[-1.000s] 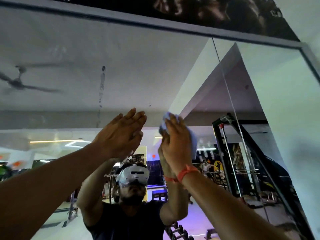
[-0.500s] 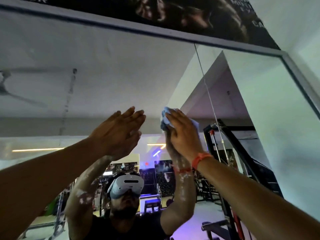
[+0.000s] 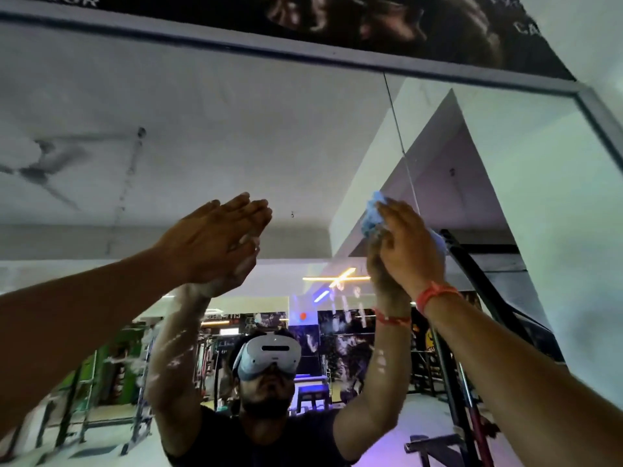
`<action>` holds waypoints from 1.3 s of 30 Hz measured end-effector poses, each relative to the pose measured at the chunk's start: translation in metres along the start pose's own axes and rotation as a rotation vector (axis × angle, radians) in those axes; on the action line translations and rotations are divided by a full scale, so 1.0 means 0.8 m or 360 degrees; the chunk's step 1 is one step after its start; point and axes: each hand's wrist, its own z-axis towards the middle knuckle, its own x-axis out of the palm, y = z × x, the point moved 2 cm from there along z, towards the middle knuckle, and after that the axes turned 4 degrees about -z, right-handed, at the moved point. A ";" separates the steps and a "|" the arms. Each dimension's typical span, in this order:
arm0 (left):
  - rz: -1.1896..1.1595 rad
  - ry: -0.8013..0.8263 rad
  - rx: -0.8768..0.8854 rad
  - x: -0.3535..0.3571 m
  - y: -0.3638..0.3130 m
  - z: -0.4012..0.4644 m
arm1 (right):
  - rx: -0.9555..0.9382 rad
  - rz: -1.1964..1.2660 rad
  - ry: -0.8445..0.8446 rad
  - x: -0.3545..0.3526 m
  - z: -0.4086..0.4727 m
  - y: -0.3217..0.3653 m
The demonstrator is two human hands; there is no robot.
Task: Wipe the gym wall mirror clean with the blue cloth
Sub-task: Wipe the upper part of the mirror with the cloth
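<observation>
**Fingers flat on both hands, blue cloth pinned to the glass**

Fingers of the right hand (image 3: pixel 409 246) lie straight and close together, pressing the blue cloth (image 3: pixel 371 215) flat against the mirror (image 3: pixel 219 129) right of centre in the frame. Fingers of the left hand (image 3: pixel 215 241) are straight too, held together, the palm against the glass at centre and holding nothing.

Largest is the mirror, filling nearly the whole frame, with a thin vertical seam (image 3: pixel 399 136) just above the cloth. Its grey frame (image 3: pixel 303 50) crosses the top, under a dark poster (image 3: pixel 371 21). White smears (image 3: pixel 175 358) speckle the lower centre of the glass. An orange wristband (image 3: pixel 435 296) circles the right wrist. The bunched cloth shows above and beside the right fingertips.
</observation>
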 end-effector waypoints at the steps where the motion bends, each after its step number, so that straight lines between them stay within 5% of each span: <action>1: 0.0012 -0.0006 -0.0002 -0.002 0.006 -0.004 | 0.0265 0.0003 -0.0098 0.000 0.003 -0.009; 4: 0.0056 -0.0015 -0.0014 -0.009 0.010 -0.011 | 0.0237 0.0161 -0.0265 0.033 -0.014 0.064; 9: 0.0010 0.0075 -0.0126 -0.023 0.007 -0.024 | -0.0941 0.0303 0.0185 0.041 -0.043 0.127; 11: 0.0012 0.0126 -0.0142 -0.025 0.013 -0.036 | -0.0647 0.0219 0.0043 0.028 -0.021 0.079; 13: 0.0034 0.0165 -0.0166 -0.025 0.022 -0.050 | -0.0005 0.0253 -0.0242 0.019 -0.021 0.046; 15: 0.0029 0.0161 -0.0197 -0.024 0.030 -0.061 | 0.0354 0.0230 -0.0407 0.032 -0.041 0.085; 17: 0.0006 0.0166 -0.0238 -0.022 0.037 -0.074 | 0.0152 0.0336 -0.0289 0.050 -0.074 0.166; 19: -0.0009 0.0184 -0.0277 -0.021 0.043 -0.087 | -0.0446 0.0361 -0.0064 0.062 -0.104 0.223; 21: -0.0001 0.0209 -0.0296 -0.023 0.051 -0.100 | -0.0788 0.0315 0.0069 0.061 -0.099 0.214; 23: 0.0022 0.0232 -0.0313 -0.025 0.059 -0.113 | -0.0612 0.0245 0.0009 0.057 -0.074 0.170; 25: 0.0030 0.0243 -0.0318 -0.029 0.069 -0.127 | -0.0028 0.0350 -0.0188 0.050 -0.066 0.142; 27: 0.0019 0.0267 -0.0318 -0.034 0.076 -0.139 | 0.0297 0.0320 -0.0294 0.054 -0.083 0.186; 28: 0.0022 0.0276 -0.0321 -0.036 0.079 -0.142 | 0.0241 0.0337 -0.0262 0.059 -0.095 0.222; 31: 0.0031 0.0270 -0.0343 -0.045 0.096 -0.157 | -0.0816 0.0458 0.0042 0.081 -0.126 0.316; 33: 0.0034 0.0282 -0.0349 -0.049 0.113 -0.169 | -0.1174 0.0412 0.0130 0.093 -0.102 0.321; 37: 0.0096 0.0305 -0.0329 -0.067 0.165 -0.204 | -0.0057 0.0269 -0.0036 0.097 -0.024 0.290; 39: 0.0108 0.0314 -0.0336 -0.077 0.191 -0.219 | 0.0072 0.0275 -0.0093 0.103 -0.030 0.343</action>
